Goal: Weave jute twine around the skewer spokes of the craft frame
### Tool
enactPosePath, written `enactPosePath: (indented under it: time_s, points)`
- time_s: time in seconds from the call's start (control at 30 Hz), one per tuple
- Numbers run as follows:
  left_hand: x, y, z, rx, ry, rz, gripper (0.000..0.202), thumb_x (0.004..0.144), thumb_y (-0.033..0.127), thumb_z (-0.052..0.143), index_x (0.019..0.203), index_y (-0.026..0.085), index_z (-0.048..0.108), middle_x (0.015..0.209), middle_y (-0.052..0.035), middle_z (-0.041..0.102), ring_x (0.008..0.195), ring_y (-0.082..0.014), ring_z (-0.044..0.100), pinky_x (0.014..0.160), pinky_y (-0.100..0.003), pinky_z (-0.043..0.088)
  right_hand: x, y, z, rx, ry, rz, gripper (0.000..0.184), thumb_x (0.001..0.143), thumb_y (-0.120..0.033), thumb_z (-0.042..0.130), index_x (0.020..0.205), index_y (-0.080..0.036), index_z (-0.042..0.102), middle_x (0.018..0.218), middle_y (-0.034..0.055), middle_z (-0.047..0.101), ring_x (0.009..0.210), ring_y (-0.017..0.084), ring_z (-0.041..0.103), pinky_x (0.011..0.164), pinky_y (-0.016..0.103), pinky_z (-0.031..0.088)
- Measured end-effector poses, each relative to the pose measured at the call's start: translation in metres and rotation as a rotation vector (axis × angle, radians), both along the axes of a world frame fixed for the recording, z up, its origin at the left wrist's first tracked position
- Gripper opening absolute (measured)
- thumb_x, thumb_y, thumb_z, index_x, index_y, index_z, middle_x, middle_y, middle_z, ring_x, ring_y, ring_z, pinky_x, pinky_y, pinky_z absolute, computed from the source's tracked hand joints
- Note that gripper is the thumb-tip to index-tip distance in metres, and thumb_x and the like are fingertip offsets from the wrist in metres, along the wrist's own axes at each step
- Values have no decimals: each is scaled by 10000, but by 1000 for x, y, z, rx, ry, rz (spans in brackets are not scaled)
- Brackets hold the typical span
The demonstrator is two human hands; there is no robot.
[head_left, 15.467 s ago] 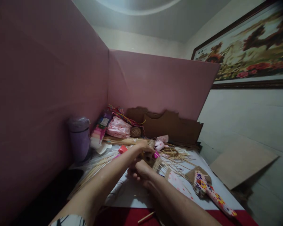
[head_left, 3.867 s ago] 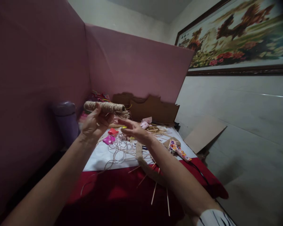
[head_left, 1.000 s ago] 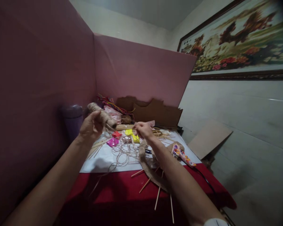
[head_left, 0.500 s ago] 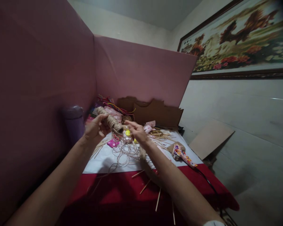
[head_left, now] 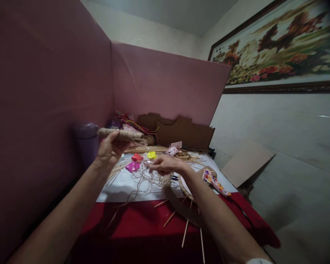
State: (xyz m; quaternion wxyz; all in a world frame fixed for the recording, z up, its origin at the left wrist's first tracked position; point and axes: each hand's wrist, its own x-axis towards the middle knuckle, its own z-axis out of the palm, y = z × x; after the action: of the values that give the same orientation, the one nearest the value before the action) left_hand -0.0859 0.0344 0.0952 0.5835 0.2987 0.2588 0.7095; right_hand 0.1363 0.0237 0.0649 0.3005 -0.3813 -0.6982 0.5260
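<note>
Since the frame half a second back, your right hand [head_left: 163,165] had dropped away from the spool's right end, down toward the bench [head_left: 107,196]. The twine spool [head_left: 121,134] had swung from a steep tilt to nearly level.

Spool position: in the air, above the bench's left part, toward its back edge. Long axis ran left to right, roughly along the back edge; one end faced the purple bottle [head_left: 86,146], the other faced the bench's right side. Some slack strands hung at that right end.

Your left hand [head_left: 111,149] was the nearer one: its grip was wrapped round the spool around mid-length, thumb on the near side. Your right hand sat lower and to the right, well apart from the spool, so the spool lay up and left of it. That grip had its fingers bent in toward the thumb; can't tell if a strand was pinched there.

Just under and left of the right hand, loose twine loops [head_left: 143,181] spread toward the front edge. The twine-wrapped ring [head_left: 172,198] lay nearer that edge, sticks [head_left: 185,233] pointing outward, partly behind your right forearm.
</note>
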Motion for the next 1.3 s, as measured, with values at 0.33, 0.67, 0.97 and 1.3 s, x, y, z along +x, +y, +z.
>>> enactPosePath:
  time_s: [0.33,0.67,0.97,1.3]
  points:
    - [-4,6,-1,-66,109,145,52,629,121,638,648,149,598,528,21,622,462,-108,569,453,-195,460,8,1,0,184,445,-56,354,758,-481,566,836,-145,645,436,-59,448,361,42,292,364,183,167]
    - [-3,-6,8,-8,-110,-52,151,755,83,540,653,162,617,624,-15,683,639,-140,645,656,-258,550,1,12,-11,223,-190,-107,255,607,-182,680,861,-186,698,686,-16,625,501,65,457,441,173,337]
    - [17,-19,11,72,-47,-310,127,774,102,524,783,128,649,718,-68,706,711,-182,666,717,-314,553,-41,0,-9,137,420,51,298,733,-375,626,953,-175,619,503,-65,478,370,42,304,347,175,224]
    - [20,-20,9,69,-31,-294,108,765,84,537,767,129,635,712,-59,701,697,-162,665,720,-291,544,-41,-8,-14,50,460,-13,368,741,-478,592,983,-201,607,681,-16,609,418,50,403,356,175,222]
